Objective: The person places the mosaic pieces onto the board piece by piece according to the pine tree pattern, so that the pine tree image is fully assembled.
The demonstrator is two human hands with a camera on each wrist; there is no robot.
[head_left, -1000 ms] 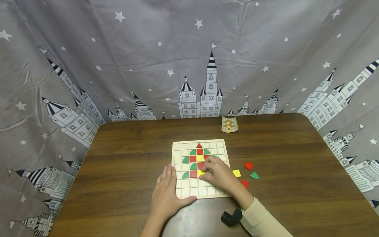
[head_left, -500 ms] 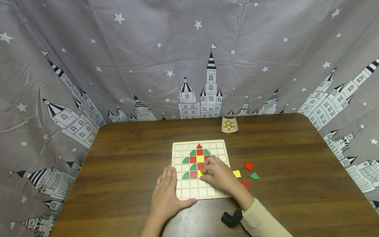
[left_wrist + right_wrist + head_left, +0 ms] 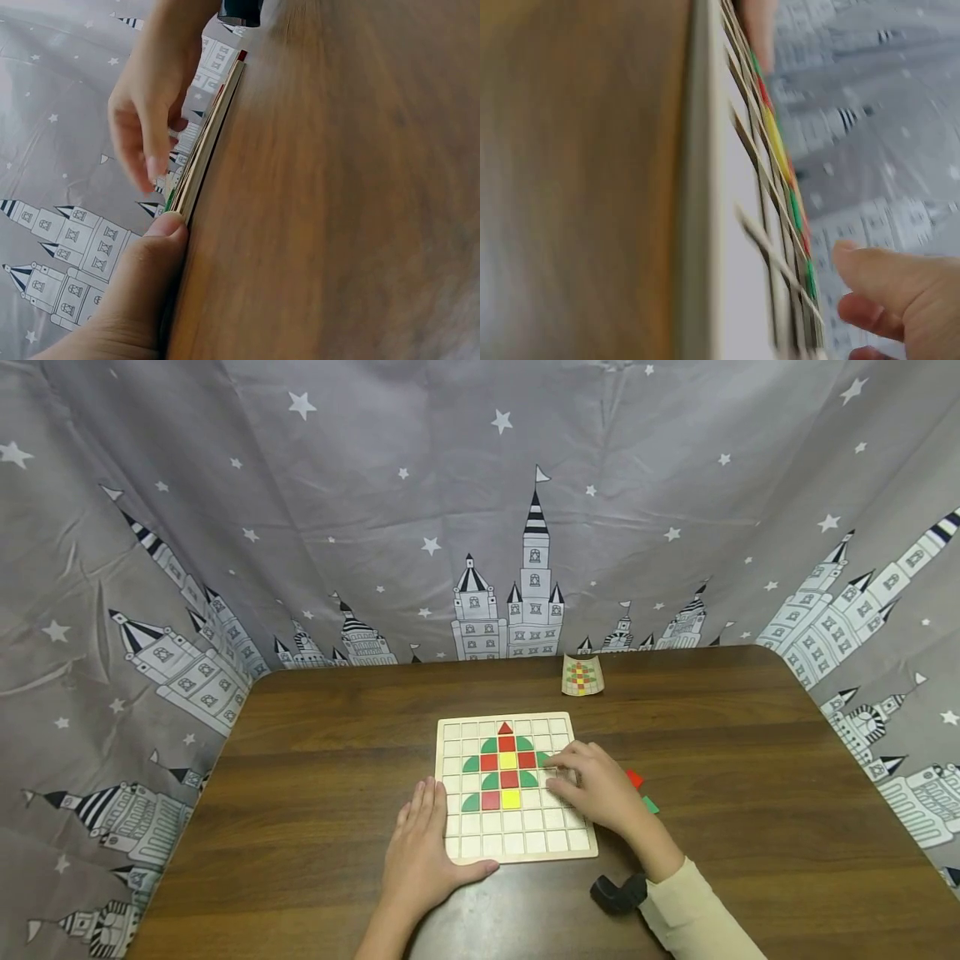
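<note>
A pale wooden grid board (image 3: pixel 517 846) lies on the table, with flat tiles set in its squares. A red triangle (image 3: pixel 505 728) tops the column, and a yellow square (image 3: pixel 511 799) is lowest in it. Green quarter-circles (image 3: pixel 471 802) and red squares flank the column. My left hand (image 3: pixel 422 852) rests along the board's left edge, fingers straight, thumb (image 3: pixel 161 236) at the near edge. Over the board's right side hovers my right hand (image 3: pixel 603 789), with nothing between its spread thumb (image 3: pixel 877 270) and fingers.
Right of the board, a red tile (image 3: pixel 635 778) and a green tile (image 3: pixel 651 805) show partly beyond my right hand. A small curved pattern card (image 3: pixel 582 678) stands at the table's back edge. A grey castle-print curtain (image 3: pixel 375 485) hangs behind the table (image 3: pixel 315 860).
My right hand has let go of the yellow square in the grid and moved right, its thumb and fingers apart. The loose tiles are now mostly hidden by it. The left hand stays still.
</note>
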